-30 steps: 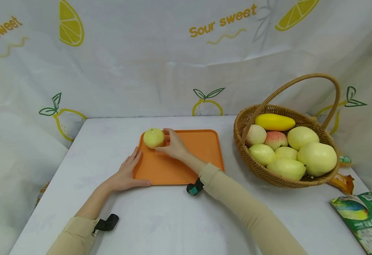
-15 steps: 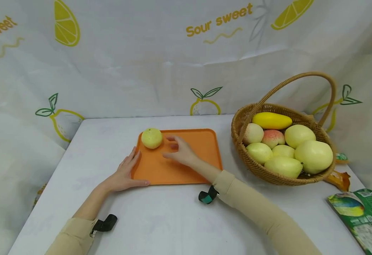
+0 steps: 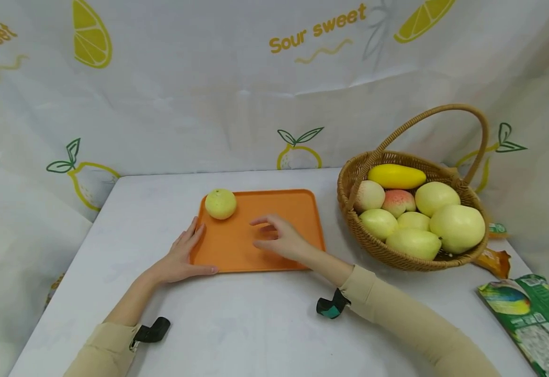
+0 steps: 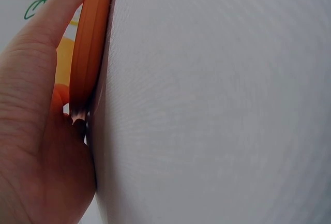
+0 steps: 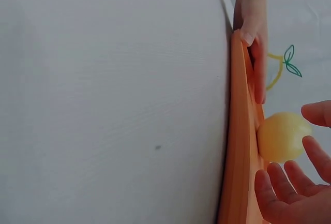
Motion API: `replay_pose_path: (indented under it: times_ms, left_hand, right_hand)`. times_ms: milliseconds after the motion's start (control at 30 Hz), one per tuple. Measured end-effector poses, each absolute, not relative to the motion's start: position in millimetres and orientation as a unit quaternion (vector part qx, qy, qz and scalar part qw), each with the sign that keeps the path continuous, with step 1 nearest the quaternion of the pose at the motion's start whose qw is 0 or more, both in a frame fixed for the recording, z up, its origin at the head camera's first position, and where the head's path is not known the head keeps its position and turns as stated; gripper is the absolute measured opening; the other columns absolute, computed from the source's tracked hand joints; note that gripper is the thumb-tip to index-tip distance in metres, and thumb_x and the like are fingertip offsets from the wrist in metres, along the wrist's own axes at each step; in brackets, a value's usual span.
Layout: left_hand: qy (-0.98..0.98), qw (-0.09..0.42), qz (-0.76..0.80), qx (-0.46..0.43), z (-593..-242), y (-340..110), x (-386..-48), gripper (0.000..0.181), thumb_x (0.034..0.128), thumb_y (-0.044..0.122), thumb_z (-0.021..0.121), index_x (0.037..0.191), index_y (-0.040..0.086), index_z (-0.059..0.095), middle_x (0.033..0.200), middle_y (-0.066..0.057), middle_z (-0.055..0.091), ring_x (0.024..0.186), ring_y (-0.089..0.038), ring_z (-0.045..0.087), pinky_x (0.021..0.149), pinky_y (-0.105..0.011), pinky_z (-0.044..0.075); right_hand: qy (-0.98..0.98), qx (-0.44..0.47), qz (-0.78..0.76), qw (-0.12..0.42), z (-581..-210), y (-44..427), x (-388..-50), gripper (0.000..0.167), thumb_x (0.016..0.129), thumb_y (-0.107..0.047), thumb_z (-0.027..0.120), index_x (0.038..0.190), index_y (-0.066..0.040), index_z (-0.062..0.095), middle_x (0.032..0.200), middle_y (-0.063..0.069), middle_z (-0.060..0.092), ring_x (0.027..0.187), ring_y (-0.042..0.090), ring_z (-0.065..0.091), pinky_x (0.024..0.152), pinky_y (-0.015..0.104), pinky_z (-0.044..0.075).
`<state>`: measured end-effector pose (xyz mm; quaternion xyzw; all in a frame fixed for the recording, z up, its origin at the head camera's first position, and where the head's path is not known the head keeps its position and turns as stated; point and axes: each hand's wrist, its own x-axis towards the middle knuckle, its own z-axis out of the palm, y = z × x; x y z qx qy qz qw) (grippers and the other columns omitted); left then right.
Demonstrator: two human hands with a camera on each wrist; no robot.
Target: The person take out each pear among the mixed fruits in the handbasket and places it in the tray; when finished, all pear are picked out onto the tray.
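Basically, a round pale yellow fruit [image 3: 220, 204] sits in the far left corner of the orange tray [image 3: 236, 248], close to the rim, nobody gripping it. Right hand [image 3: 286, 241] is over the middle of the tray, off to the fruit's right and apart from it; fingers loosely bent, thumb parted from them, nothing between. Left hand [image 3: 177, 264] is at the tray's near left corner, fingers fairly straight and a bit spread along the left side, thumb out along the near edge, touching but not clamped. Handling, my guess: fruit looks firm and smooth-skinned, probably light enough for one hand, maybe a fake one, weight can't be told. Round, so likely to roll if nudged; the raised rim should help stop it. Best hold is thumb and fingers on opposite sides around its widest part, no hard squeeze needed. Tray looks like stiff, light plastic, probably slides easily on the table [image 3: 255, 324]; steady it by the rim. Wicker basket [image 3: 373, 248] with more fruit stands well apart, right of the tray.
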<state>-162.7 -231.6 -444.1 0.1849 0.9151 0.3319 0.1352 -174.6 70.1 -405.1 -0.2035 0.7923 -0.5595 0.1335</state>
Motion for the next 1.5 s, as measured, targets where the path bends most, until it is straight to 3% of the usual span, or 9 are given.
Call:
replay_pose_path:
  times_ms: [533, 900, 1133, 1500]
  left_hand:
    - [0.914, 0.139, 0.332, 0.187, -444.9, -233.0, -162.5, 0.112, 0.0784, 0.050, 0.078, 0.157, 0.009, 0.009, 0.162, -0.008, -0.015, 0.144, -0.046, -0.008, 0.110, -0.067, -0.001]
    - [0.913, 0.136, 0.332, 0.193, -445.4, -233.7, -162.9, 0.111, 0.0787, 0.049, 0.078, 0.158, 0.010, 0.010, 0.162, -0.009, -0.015, 0.144, -0.047, -0.008, 0.109, -0.068, -0.001]
    - [0.914, 0.138, 0.330, 0.191, -446.8, -234.8, -162.7, 0.111, 0.0789, 0.049, 0.078, 0.158, 0.011, 0.010, 0.162, -0.009, -0.015, 0.144, -0.047, -0.008, 0.109, -0.069, -0.001]
    - [0.914, 0.136, 0.330, 0.193, -446.4, -233.9, -162.7, 0.111, 0.0791, 0.049, 0.078, 0.158, 0.010, 0.010, 0.162, -0.010, -0.015, 0.144, -0.047, -0.009, 0.109, -0.068, -0.001]
  right_hand:
    - [0.774, -0.248, -0.561, 0.157, -404.6, 126.4, -135.6, 0.037, 0.090, 0.000, 0.067, 0.125, 0.006, 0.056, 0.128, 0.020, 0.056, 0.121, 0.042, 0.051, 0.101, 0.053, 0.042]
    - [0.790, -0.260, -0.528, 0.175, -378.3, 167.7, -109.7, 0.037, 0.092, -0.010, 0.068, 0.127, -0.005, 0.057, 0.130, 0.016, 0.057, 0.119, 0.040, 0.053, 0.097, 0.053, 0.045]
    - [0.814, -0.290, -0.485, 0.134, -349.6, 191.7, -95.8, 0.032, 0.094, -0.018, 0.068, 0.125, -0.018, 0.060, 0.130, 0.001, 0.058, 0.115, 0.018, 0.056, 0.093, 0.041, 0.051]
    - [0.835, -0.328, -0.430, 0.095, -305.2, 232.3, -86.4, 0.035, 0.094, -0.009, 0.065, 0.127, -0.019, 0.059, 0.126, -0.002, 0.060, 0.109, 0.013, 0.059, 0.092, 0.027, 0.050]
